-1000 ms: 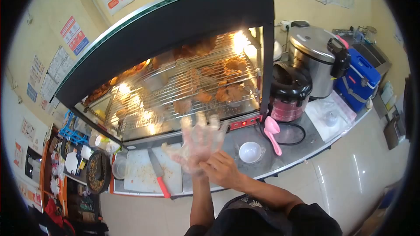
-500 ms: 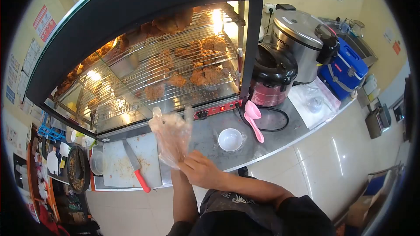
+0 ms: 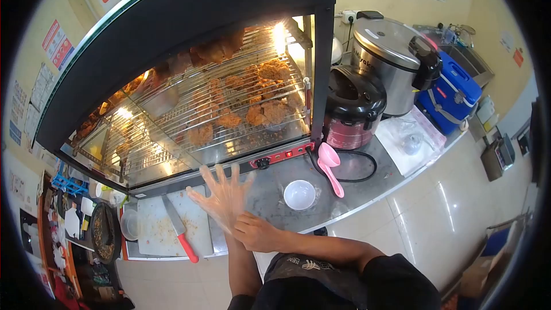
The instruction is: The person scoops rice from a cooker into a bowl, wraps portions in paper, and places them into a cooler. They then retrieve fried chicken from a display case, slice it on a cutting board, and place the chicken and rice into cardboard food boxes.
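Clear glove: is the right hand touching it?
Touching. The head view shows the right hand closed at the cuff of the clear glove, with no gap between them.

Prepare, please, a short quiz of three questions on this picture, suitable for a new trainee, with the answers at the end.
1. Which hand wears the clear glove?
2. True or false: The white bowl stands inside the food warmer.
3. Fill the gap: The knife on the cutting board has a ____ handle.

Key:
1. The left hand; the right hand holds the glove's wrist end.
2. False; it stands on the counter.
3. Red.
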Demonstrator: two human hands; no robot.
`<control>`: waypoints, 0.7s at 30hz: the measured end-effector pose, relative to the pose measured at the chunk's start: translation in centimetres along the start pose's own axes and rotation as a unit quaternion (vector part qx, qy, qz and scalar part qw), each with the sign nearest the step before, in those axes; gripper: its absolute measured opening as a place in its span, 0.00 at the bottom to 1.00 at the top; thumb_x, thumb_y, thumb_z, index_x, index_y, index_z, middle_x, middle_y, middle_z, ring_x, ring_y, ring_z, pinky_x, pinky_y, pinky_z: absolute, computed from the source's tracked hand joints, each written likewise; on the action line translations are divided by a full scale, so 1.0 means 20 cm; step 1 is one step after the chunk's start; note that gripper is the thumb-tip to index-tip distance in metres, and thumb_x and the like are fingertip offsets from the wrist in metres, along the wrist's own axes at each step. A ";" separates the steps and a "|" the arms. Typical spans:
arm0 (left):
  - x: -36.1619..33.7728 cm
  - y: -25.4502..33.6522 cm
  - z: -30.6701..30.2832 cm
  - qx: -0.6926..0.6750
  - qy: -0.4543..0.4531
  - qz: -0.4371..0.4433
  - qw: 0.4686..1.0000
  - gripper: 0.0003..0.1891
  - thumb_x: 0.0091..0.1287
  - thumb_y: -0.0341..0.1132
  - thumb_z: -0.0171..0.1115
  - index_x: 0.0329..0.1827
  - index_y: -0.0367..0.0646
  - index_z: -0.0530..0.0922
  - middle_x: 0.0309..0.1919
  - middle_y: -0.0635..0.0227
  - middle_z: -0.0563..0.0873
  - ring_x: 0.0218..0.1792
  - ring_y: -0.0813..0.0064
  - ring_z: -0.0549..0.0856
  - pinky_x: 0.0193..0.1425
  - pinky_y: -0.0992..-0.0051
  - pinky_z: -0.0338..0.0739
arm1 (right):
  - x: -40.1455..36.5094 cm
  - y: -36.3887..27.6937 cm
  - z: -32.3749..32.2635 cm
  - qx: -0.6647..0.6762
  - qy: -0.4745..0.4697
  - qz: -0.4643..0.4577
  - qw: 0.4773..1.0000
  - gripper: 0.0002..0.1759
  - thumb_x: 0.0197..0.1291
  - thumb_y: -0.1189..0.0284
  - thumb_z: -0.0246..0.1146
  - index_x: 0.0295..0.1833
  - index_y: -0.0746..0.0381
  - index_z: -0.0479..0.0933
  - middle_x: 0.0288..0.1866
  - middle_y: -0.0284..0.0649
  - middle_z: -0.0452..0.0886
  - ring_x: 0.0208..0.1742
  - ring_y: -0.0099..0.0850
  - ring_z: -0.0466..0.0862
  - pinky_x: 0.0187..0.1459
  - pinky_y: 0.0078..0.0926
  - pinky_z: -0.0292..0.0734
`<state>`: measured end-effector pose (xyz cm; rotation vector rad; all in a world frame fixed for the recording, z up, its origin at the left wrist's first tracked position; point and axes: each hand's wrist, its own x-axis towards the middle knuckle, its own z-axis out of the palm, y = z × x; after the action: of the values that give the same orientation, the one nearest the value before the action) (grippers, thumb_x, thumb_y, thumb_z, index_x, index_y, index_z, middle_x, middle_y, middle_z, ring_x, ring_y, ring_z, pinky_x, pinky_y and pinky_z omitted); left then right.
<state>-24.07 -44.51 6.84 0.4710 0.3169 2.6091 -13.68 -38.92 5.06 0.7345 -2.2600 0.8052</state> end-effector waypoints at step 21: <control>-0.79 0.65 -0.30 0.346 0.373 0.216 0.833 0.30 0.69 0.56 0.45 0.62 0.39 0.69 0.50 0.54 0.79 0.54 0.60 0.77 0.60 0.59 0.67 | 0.22 0.64 -0.58 -0.123 0.290 0.239 0.919 0.18 0.47 0.72 0.70 0.33 0.64 0.65 0.56 0.56 0.66 0.56 0.54 0.68 0.55 0.44 0.64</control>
<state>-18.40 -64.23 0.94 -0.3599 1.6105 2.9360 -20.95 -23.67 10.90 -0.1827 -1.9393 0.7984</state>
